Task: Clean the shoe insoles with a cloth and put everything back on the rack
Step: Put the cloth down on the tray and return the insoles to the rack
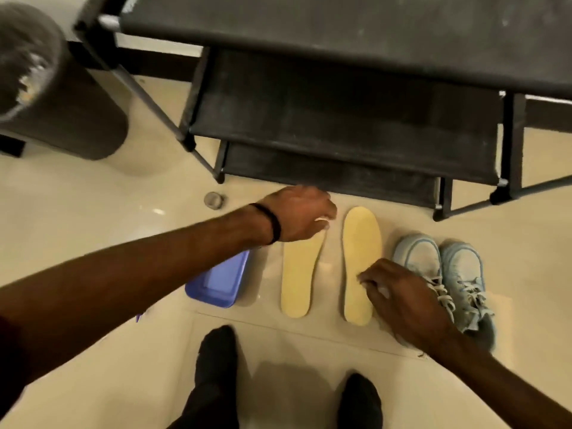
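Observation:
Two pale yellow insoles lie side by side on the floor in front of the black shoe rack (340, 131). My left hand (297, 215) rests on the toe end of the left insole (298, 280), fingers bent down onto it. My right hand (399, 292) touches the right edge of the right insole (360, 252) near its heel half, fingers curled. A pair of light blue sneakers (448, 274) with white laces stands just right of the insoles. I see no cloth in this view.
A blue plastic tray (221, 283) sits on the floor left of the insoles, partly under my left forearm. A dark bin (62, 97) stands at the left. A small round cap (214, 200) lies near the rack's leg. My two black-socked feet (216, 366) stand below.

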